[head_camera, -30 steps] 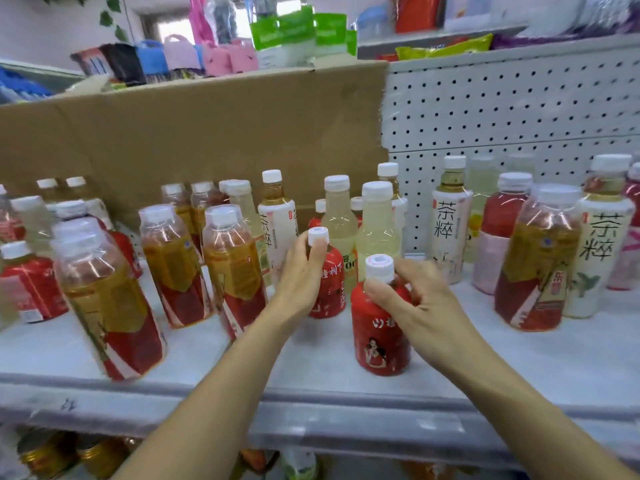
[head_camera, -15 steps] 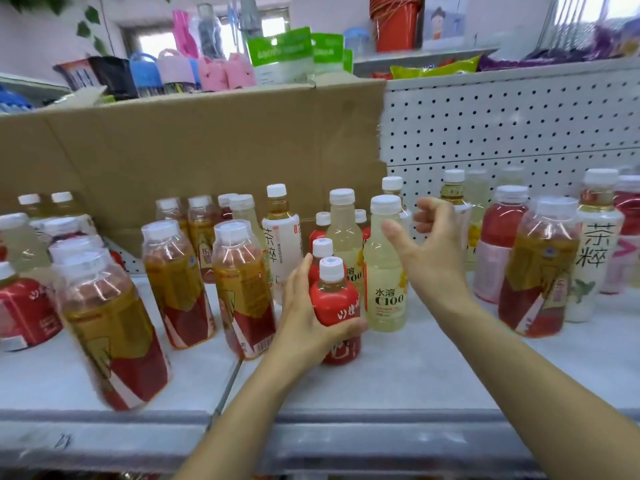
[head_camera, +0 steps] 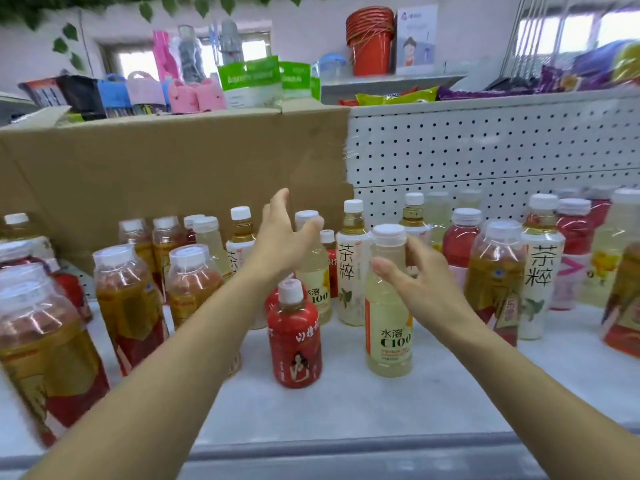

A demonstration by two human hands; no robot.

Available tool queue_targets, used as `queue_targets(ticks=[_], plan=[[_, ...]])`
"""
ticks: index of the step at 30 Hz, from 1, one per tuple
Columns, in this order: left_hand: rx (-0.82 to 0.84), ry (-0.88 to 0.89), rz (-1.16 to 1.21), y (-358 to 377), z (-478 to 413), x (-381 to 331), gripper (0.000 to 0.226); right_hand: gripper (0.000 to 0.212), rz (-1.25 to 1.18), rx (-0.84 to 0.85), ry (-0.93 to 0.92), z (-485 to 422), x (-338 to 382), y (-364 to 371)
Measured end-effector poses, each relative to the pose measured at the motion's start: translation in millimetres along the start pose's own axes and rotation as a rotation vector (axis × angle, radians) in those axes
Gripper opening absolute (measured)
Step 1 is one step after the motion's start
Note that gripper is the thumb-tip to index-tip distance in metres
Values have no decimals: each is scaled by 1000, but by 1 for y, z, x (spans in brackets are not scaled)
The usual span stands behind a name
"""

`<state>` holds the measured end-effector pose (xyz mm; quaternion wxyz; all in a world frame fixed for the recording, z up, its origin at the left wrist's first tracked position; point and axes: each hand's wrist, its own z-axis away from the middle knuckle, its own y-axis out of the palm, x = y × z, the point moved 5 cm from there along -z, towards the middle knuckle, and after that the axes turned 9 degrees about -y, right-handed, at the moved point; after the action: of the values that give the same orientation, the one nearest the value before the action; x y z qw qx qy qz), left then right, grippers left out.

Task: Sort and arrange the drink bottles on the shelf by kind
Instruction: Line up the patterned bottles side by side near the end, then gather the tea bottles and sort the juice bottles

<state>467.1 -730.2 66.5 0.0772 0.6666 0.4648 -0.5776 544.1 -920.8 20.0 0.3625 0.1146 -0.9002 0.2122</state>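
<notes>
So since a moment ago the left hand (head_camera: 284, 237) let go of the red bottle (head_camera: 294, 341) and lifted up, fingers spread wide and holding nothing, while the C100 bottle (head_camera: 389, 323) got pulled to the front. Going across now: amber bottles (head_camera: 128, 306) crowd the left of the shelf (head_camera: 346, 410), then the red bottle upright, the C100 bottle just beside it with the right hand (head_camera: 419, 285) curled round its shoulder, and tea bottles (head_camera: 538, 271) further right.
</notes>
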Motion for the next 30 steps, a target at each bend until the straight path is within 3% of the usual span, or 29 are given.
queue_targets(ticks=[3,5,9,13,21,30], plan=[[91,-217,-14,11,-28,1,80,28,-42,-6,7,9,-1,-20],[123,-262,-95,18,-35,3,70,28,-55,-6,5,12,-3,-30],[51,-145,-244,18,-33,1,45,26,-96,45,18,11,-10,-38],[20,-72,-322,17,-12,-7,41,34,-147,96,33,10,-16,-37],[41,69,-272,36,48,-32,34,21,-192,84,-34,22,-10,-57],[149,172,-64,101,96,-82,20,20,-97,-89,-52,64,-13,-163]])
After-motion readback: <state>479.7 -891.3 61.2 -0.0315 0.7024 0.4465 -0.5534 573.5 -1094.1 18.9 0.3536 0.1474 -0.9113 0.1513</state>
